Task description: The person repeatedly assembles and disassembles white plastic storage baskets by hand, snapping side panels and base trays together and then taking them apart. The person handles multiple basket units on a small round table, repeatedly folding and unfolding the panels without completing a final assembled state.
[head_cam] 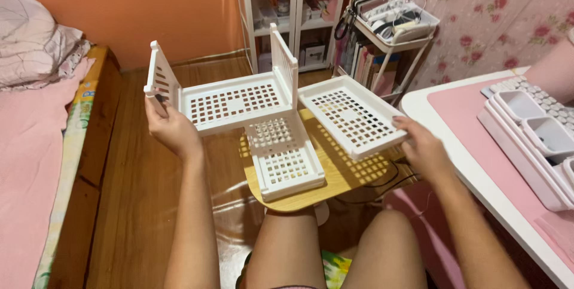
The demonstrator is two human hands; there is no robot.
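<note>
- A white perforated plastic rack section, with an upright slotted side panel at each end, is held up in the air by the left hand; the fingers are clamped on the bottom edge of its left side panel.
- A separate flat white perforated plastic tray panel is gripped at its near right corner by the right hand, fingers closed over the rim, and the panel is tilted down toward the person.
- The two held pieces are seen just beside each other, the tray panel's left edge close to the rack's right upright; whether they touch cannot be told.
- A third white perforated plastic panel is seen below them, lying on the small round wooden counter above the person's knees.
- To the right, a white counter with a pink mat is seen carrying a white compartmented plastic organiser and a pale keyboard.
- A bed with pink bedding is seen along the left edge, with a wooden floor between.
- At the back, a white glass-door cabinet and a white trolley loaded with cables and books are seen against the orange wall.
</note>
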